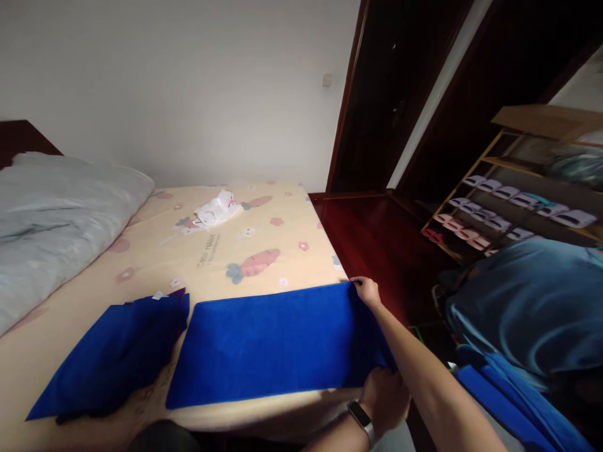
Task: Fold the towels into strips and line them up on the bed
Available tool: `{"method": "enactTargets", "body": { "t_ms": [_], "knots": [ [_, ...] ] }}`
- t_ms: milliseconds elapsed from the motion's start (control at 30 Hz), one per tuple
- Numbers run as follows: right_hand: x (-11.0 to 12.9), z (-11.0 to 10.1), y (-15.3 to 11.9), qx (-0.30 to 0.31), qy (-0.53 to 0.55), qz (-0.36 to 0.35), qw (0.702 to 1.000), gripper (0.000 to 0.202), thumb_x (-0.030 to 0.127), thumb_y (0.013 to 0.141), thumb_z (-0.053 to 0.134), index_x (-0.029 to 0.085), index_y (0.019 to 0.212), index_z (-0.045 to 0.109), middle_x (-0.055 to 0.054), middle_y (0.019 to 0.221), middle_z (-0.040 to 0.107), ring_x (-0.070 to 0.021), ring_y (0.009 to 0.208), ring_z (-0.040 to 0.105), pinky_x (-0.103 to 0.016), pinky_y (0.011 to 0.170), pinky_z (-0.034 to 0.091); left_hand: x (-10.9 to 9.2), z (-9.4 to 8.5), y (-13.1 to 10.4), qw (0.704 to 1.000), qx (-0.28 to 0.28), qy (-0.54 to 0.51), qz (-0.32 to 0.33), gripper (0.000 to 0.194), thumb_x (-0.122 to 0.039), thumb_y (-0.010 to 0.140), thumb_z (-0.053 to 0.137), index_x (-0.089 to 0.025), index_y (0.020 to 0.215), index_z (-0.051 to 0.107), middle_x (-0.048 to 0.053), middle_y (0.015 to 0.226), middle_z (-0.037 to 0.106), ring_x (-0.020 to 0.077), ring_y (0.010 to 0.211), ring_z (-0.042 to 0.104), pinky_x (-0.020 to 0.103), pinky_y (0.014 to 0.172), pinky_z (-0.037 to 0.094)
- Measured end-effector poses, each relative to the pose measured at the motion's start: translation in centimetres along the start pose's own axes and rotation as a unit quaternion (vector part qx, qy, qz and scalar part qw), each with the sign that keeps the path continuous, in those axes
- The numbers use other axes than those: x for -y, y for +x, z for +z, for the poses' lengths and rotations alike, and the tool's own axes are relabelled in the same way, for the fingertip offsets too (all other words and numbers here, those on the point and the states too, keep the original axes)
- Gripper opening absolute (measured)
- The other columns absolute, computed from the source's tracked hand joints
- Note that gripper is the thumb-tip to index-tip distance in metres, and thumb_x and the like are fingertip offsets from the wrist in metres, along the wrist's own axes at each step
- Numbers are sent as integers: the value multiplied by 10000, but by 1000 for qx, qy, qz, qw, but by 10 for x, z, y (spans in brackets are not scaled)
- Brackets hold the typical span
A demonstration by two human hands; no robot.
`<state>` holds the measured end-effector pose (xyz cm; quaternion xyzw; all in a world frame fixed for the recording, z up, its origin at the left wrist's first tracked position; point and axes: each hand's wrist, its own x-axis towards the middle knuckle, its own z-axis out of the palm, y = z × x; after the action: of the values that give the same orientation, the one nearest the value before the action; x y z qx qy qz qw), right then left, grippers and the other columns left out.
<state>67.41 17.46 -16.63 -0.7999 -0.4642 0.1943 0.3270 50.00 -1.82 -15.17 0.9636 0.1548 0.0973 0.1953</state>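
A blue towel [277,345] lies flat along the near edge of the bed, its long side running left to right. At its far right corner, my right hand [366,292] pinches the edge between thumb and fingers. My left hand [387,392], with a watch on the wrist, is closed round the near right corner; its fingertips are mostly hidden. To the left lies a loose pile of blue cloth [117,351] with a small white tag and a dark red edge showing.
A crumpled white plastic bag [219,208] lies on the patterned bed sheet [301,263]. A grey quilt [61,220] fills the left side. More blue cloth [499,402] lies at lower right, by a large dark-blue draped item [532,307]. Beyond stands a shoe rack [511,164] with slippers.
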Motion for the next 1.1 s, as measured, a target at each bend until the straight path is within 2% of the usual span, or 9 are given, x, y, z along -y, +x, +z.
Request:
{"method": "enactTargets", "body": {
  "t_ms": [200,367,500,600,733,833,933,1000,1100],
  "knots": [
    [-7,-11,1,5,-26,29,999,206,181,744,637,228,896,767,-45,941,775,-218,949,721,-299,906,526,2,2,4,994,33,-75,-69,271,-169,905,481,-148,1148,599,204,945,706,286,888,659,460,715,468],
    [-3,-6,-5,25,-43,53,997,197,149,692,647,220,837,761,-57,901,772,-221,853,723,-278,766,537,10,6,-15,988,-2,-96,-122,420,-186,892,488,-178,1310,520,185,929,716,302,881,666,471,756,491],
    [19,-3,-1,70,-42,41,996,241,123,678,624,188,860,769,-48,844,769,-185,748,711,-239,697,517,16,2,-32,981,-23,-98,-167,701,-184,860,494,-138,1530,294,178,970,719,293,901,665,441,802,501],
    [49,3,6,124,-50,15,991,167,159,694,625,190,761,775,-28,743,753,-165,681,694,-229,677,506,24,-6,-55,944,-39,-144,-295,749,-203,876,477,-108,1569,208,194,1008,722,283,905,678,395,792,505],
    [107,29,11,222,-57,-32,973,142,216,721,645,202,644,764,0,526,671,-142,521,644,-230,630,506,48,-27,-113,851,-121,-246,-448,548,-285,927,439,-167,1462,445,155,1070,742,267,1011,681,373,870,503],
    [160,66,4,280,-41,-88,955,152,240,762,643,203,707,780,5,547,687,-138,519,655,-223,631,515,75,-47,-172,782,-210,-344,-474,374,-343,903,445,-180,1182,633,111,935,766,233,879,714,323,795,526],
    [216,116,-13,318,-16,-153,936,195,260,827,612,182,806,789,-15,678,745,-154,630,704,-220,662,524,104,-70,-236,707,-303,-397,-501,316,-468,843,487,-194,919,625,62,742,734,232,738,715,305,695,531],
    [251,152,-28,337,-4,-196,921,196,247,842,610,169,854,789,-25,768,768,-166,718,720,-222,694,530,120,-86,-278,678,-342,-392,-519,323,-522,810,510,-210,843,590,41,690,717,243,723,713,311,699,530],
    [295,202,-51,351,0,-257,900,230,152,795,639,183,973,782,-16,938,781,-171,854,715,-225,797,522,140,-113,-336,661,-362,-332,-567,354,-553,816,492,-217,839,602,42,674,724,264,751,706,336,758,522]
  ]
}}
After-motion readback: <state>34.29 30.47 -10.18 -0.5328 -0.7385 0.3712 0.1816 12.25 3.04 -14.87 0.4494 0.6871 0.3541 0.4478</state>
